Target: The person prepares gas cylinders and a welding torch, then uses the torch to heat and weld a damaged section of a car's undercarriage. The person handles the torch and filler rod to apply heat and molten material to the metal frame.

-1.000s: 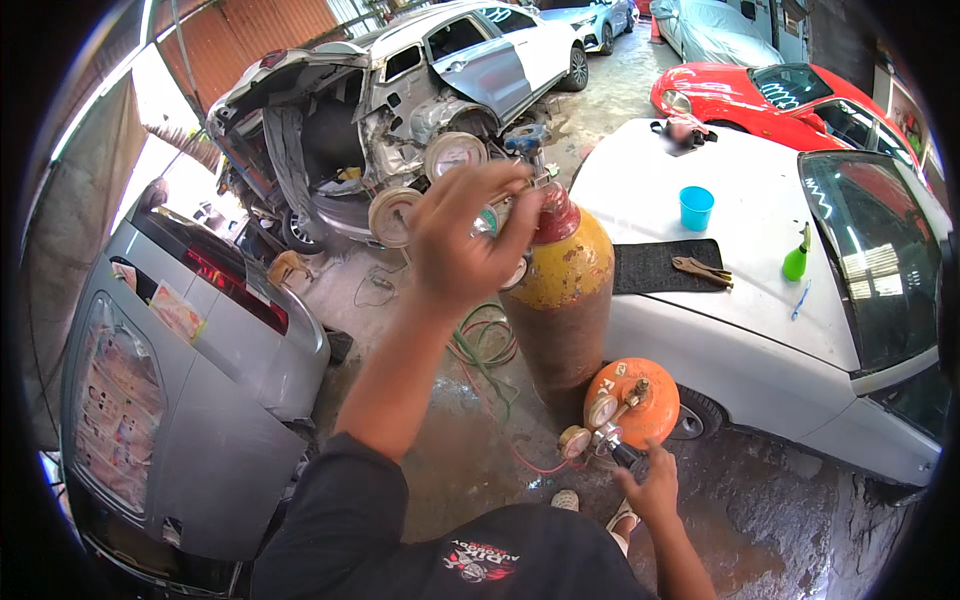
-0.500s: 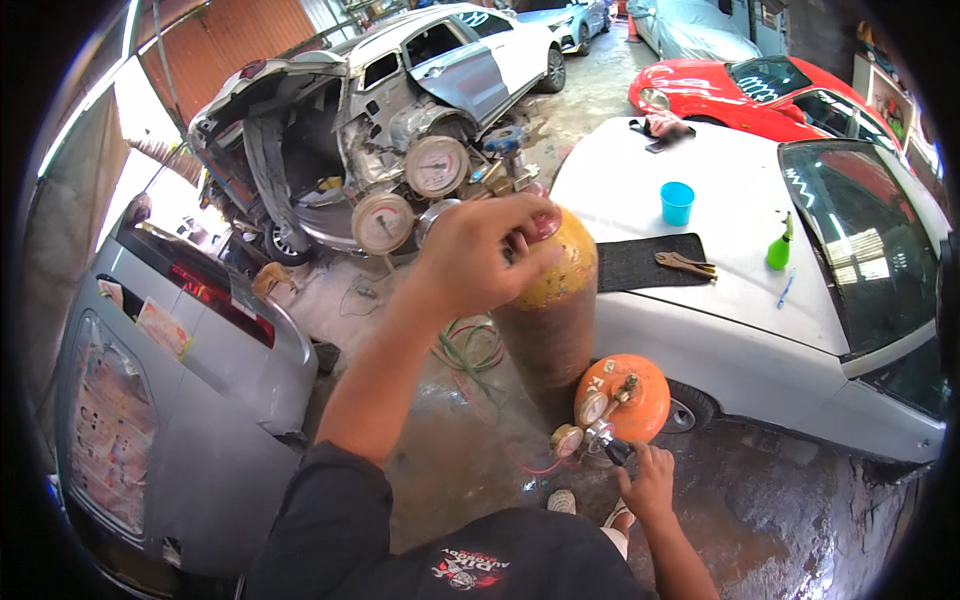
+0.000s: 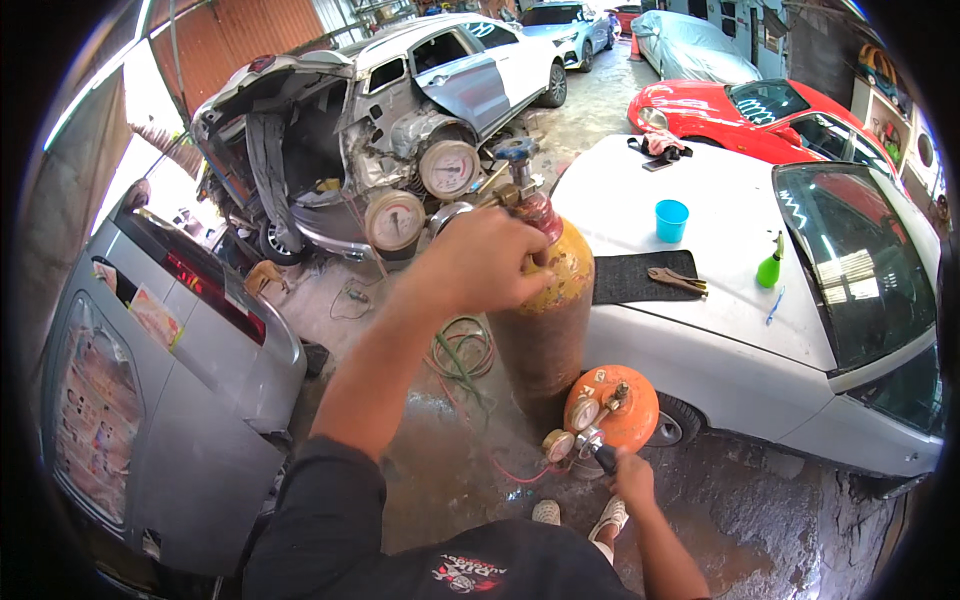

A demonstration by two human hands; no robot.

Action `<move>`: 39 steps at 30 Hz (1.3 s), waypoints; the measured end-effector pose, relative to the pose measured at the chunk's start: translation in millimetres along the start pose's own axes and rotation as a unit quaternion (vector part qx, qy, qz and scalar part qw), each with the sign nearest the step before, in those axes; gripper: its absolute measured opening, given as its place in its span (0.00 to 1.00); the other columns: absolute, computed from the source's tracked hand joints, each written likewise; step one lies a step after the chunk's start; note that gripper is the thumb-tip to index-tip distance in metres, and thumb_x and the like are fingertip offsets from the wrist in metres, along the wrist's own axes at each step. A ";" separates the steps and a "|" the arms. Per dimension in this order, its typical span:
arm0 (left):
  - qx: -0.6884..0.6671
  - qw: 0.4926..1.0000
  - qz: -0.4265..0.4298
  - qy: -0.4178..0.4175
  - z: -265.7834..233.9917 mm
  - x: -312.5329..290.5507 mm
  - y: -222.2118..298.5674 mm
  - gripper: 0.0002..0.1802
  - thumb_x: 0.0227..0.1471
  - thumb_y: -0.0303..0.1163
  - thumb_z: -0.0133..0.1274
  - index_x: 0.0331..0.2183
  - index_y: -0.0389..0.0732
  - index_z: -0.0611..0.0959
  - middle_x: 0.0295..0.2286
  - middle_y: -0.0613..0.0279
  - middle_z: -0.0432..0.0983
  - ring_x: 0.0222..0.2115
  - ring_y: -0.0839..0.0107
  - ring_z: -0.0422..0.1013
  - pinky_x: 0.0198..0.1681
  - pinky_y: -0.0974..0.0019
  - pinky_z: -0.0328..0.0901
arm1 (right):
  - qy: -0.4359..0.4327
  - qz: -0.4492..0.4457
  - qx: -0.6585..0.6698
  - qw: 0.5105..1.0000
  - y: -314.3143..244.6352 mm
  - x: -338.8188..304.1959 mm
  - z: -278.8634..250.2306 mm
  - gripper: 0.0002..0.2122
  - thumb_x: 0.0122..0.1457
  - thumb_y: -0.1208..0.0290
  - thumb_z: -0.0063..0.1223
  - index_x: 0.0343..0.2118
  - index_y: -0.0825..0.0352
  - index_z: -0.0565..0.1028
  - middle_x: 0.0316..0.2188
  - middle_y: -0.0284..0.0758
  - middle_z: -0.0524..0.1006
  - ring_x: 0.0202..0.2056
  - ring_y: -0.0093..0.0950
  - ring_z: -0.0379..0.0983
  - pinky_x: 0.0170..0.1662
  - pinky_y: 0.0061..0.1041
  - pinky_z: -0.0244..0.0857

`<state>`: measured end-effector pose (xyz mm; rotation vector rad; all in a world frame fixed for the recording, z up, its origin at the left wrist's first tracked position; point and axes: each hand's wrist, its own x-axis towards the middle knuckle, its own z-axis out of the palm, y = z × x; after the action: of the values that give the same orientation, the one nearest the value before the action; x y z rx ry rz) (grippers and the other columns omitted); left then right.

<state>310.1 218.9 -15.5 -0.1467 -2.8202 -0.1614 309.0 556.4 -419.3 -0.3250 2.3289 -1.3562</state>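
Evidently, the step in hand is handling pressure gear: the left hand is at the neck of the tall cylinder, and the right hand is at the black knob of the lower regulator. The left fingers are curled inward; whether they grip a fitting behind the hand, I cannot tell. The right fingers are wrapped around the knob's outer end with hardly any gap. To my eye, the next move calls for a firm right-hand hold for turning, and a steady left hand.

By count, there are two cylinders: the tall one right beside the left fingers, and a squat orange cylinder just beyond the right fingers. Four gauges show: two large gauges above and left of the left fingers, two small gauges up and left of the right fingers. One blue handwheel sits above the left fingers. To their right, on a white car, are one black mat, one pliers-like tool on it, one blue cup and one green spray bottle. Below them lies coiled hose, its loops too tangled to count. Two pale shoes show below and left of the right fingers.
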 end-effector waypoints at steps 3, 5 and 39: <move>0.061 0.980 0.000 -0.189 -22.0 18.8 1.4 0.18 0.48 0.46 0.68 0.35 0.42 0.89 0.28 0.56 0.85 0.31 0.55 0.82 0.39 0.59 0.75 | -0.191 0.334 0.346 0.856 17.5 21.6 -11.1 0.29 0.74 0.45 0.43 0.42 0.76 0.76 0.17 0.38 0.74 0.16 0.35 0.72 0.34 0.46 0.73; -0.002 0.997 -0.009 -0.081 -14.7 14.5 1.3 0.19 0.48 0.45 0.68 0.36 0.41 0.89 0.29 0.55 0.85 0.32 0.57 0.82 0.39 0.60 0.75 | -0.122 0.190 0.202 0.953 18.7 13.1 -10.6 0.28 0.73 0.46 0.45 0.47 0.75 0.75 0.18 0.40 0.75 0.18 0.39 0.74 0.35 0.45 0.74; 0.044 0.848 0.062 0.524 79.8 -20.7 -15.0 0.17 0.49 0.25 0.68 0.43 0.37 0.85 0.31 0.57 0.81 0.31 0.61 0.78 0.37 0.60 0.73 | -0.005 -0.099 -0.070 0.993 -19.9 -8.3 -9.3 0.23 0.65 0.52 0.60 0.49 0.71 0.78 0.33 0.44 0.78 0.37 0.42 0.76 0.43 0.40 0.71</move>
<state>303.9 212.5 -98.9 -0.1552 -1.7089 -0.0484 311.8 557.0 -396.0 -0.6180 2.4421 -1.2774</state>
